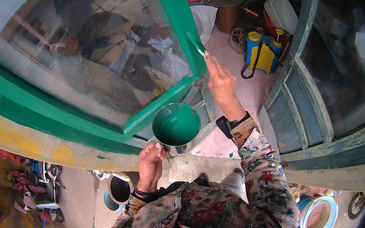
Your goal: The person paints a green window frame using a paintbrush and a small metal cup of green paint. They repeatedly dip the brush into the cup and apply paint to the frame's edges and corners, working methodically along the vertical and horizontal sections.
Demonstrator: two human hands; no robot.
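My right hand [219, 79] is closed around a paintbrush [196, 42], its green-coated bristles against the edge of a door frame [169, 7]. Fresh green paint covers that frame around its glass pane. Below and to the left, my left hand [151, 164] grips the handle of a metal mug [186, 145], which holds green paint [175, 123]. The mug is just in front of the lower corner of the green frame. My fingers hide most of the brush handle and the mug's handle.
At right stands an unpainted, worn door [305, 103] with peeling paint. Inside the doorway, a blue and yellow sprayer [263, 54] rests on pink floor tiles. Behind me are a round tub [320, 219], a bucket [119, 189] and a parked vehicle [44, 183].
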